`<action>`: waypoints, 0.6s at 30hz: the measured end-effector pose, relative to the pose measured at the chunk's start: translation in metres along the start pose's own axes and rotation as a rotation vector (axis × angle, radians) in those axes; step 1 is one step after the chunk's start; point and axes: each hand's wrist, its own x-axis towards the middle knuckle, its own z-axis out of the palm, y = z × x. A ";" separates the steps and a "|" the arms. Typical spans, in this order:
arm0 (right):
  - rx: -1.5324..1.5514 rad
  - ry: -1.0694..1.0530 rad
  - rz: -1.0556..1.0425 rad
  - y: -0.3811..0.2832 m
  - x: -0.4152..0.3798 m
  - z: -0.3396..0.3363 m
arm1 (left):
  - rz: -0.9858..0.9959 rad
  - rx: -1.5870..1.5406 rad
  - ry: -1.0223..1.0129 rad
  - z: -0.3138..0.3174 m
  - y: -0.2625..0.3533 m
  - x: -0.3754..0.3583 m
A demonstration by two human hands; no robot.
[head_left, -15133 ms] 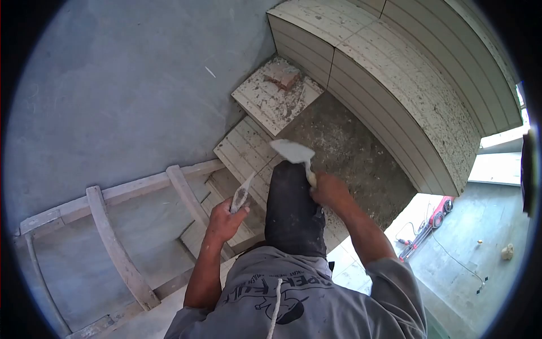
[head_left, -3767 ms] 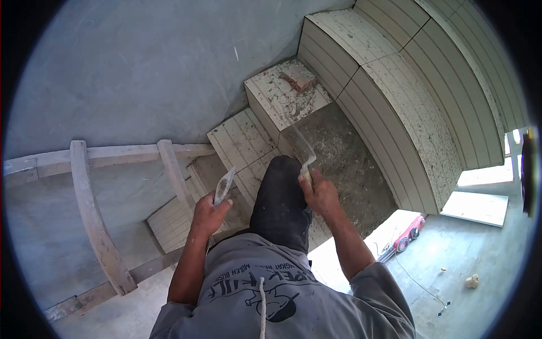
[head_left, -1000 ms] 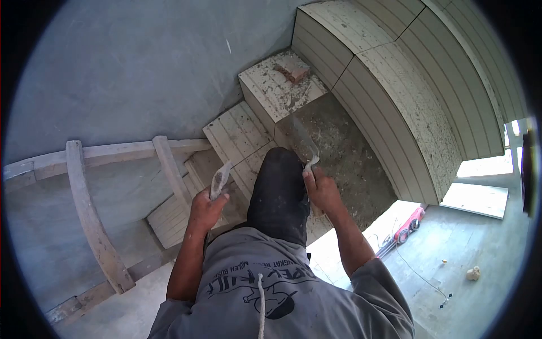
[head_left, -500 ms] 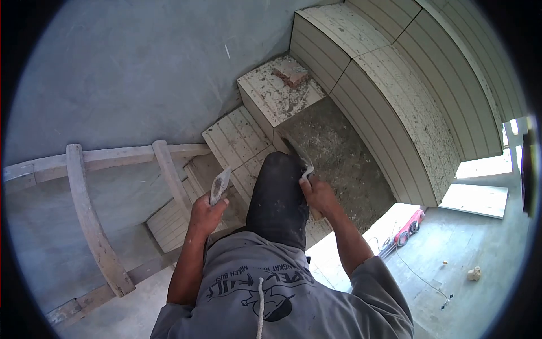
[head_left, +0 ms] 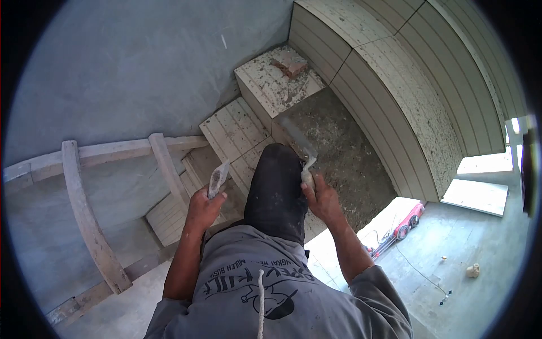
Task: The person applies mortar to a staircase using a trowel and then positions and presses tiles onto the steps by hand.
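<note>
My left hand (head_left: 204, 208) is closed around a small pale pointed tool (head_left: 218, 179), its tip upward, to the left of my knee. In my right hand (head_left: 323, 198) is the handle of a trowel (head_left: 309, 165). Its metal blade, blurred, reaches up and left over a rough grey mortar surface (head_left: 350, 147) on a stair tread. Beside this surface stands a tiled step (head_left: 265, 76) with a broken reddish brick piece (head_left: 291, 65) on top. Striped tiles (head_left: 234, 129) cover the lower step by my knee.
Tiled stairs (head_left: 395, 79) curve up at the right. A wooden ladder-like frame (head_left: 84, 198) leans at the left by the grey wall (head_left: 141, 73). On the floor at the lower right are a red tile cutter (head_left: 403, 229), a white tile (head_left: 476, 196) and a small lump (head_left: 473, 270).
The trowel has turned in my right hand, so its handle and blade now show more. My left hand has shifted slightly, still holding the pointed tool.
</note>
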 end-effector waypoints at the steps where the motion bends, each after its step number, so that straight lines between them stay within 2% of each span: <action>1: -0.052 -0.032 -0.047 0.000 0.005 -0.003 | 0.004 0.012 -0.013 0.001 -0.007 0.002; 5: -0.138 -0.075 0.064 0.021 0.012 0.014 | -0.009 -0.014 -0.039 -0.003 0.004 0.000; 8: -0.025 -0.070 0.100 0.006 0.012 0.013 | -0.047 -0.031 -0.024 -0.006 0.006 -0.002; 12: -0.108 -0.021 0.069 0.009 0.016 0.030 | 0.010 0.005 -0.011 -0.009 -0.002 0.000; 14: -0.148 -0.002 0.050 0.017 0.021 0.040 | -0.058 -0.061 -0.036 -0.012 -0.004 0.000; 18: -0.154 0.025 0.080 -0.004 0.019 0.036 | -0.019 -0.015 -0.044 -0.016 -0.007 -0.005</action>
